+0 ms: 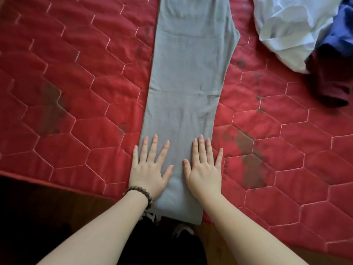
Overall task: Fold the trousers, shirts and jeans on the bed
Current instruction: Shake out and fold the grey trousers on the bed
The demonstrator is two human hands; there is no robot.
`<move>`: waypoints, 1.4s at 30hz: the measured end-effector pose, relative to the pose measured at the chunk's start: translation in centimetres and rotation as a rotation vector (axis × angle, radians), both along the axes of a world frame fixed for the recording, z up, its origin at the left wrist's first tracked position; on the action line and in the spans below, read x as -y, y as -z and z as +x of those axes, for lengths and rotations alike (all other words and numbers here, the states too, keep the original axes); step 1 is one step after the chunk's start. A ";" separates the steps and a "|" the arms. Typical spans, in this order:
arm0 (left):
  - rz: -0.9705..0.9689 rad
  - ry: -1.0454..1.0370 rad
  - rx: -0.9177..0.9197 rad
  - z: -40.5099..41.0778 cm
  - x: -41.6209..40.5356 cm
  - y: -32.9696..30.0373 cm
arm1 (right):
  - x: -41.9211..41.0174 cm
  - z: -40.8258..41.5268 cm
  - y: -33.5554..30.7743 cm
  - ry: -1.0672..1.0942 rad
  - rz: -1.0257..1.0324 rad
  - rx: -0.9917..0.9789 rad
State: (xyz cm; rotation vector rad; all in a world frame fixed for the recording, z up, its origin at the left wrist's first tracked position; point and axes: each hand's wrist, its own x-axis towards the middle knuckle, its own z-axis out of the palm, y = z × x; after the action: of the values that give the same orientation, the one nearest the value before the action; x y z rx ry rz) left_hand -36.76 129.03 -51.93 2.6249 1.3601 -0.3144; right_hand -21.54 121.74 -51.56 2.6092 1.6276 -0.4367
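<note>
Grey trousers [188, 88], laid lengthwise on bed [76, 92]; left hand [150, 169], right hand [204, 170] spread flat, pressing creases out

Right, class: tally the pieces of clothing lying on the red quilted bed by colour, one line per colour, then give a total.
Grey: 1, long grey trousers laid flat under both hands
Pale blue-white: 1, crumpled shirt
Dark blue: 1, bunched garment
Dark maroon: 1, bunched garment
Total: 4
</note>
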 end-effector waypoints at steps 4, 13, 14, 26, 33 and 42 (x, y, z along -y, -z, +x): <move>0.001 -0.026 -0.015 -2.2 3.9 0.1 | 3.9 -4.0 -0.3 -0.130 0.019 -0.077; -0.083 -0.113 0.001 -8.9 5.4 -1.9 | 10.9 -2.6 -1.6 -0.063 0.014 -0.188; -0.084 -0.122 0.019 -9.8 5.1 -2.2 | 11.0 -1.8 -1.8 -0.033 0.068 -0.207; 0.006 0.598 0.018 -9.1 0.0 -3.4 | 10.2 1.9 -2.2 -0.675 0.008 -0.019; -0.323 0.677 -0.178 -8.2 -2.2 -4.9 | 9.3 2.0 -4.9 -0.769 -0.138 -0.377; -0.916 -0.584 0.687 0.3 -10.0 -9.9 | -2.6 6.9 -8.4 0.704 -0.155 -0.807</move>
State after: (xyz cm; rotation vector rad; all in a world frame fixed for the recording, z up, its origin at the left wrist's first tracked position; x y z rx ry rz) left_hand -36.44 139.06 -42.00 1.3302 1.2254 0.0588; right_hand -14.68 124.38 -43.11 2.9720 0.5809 -1.7252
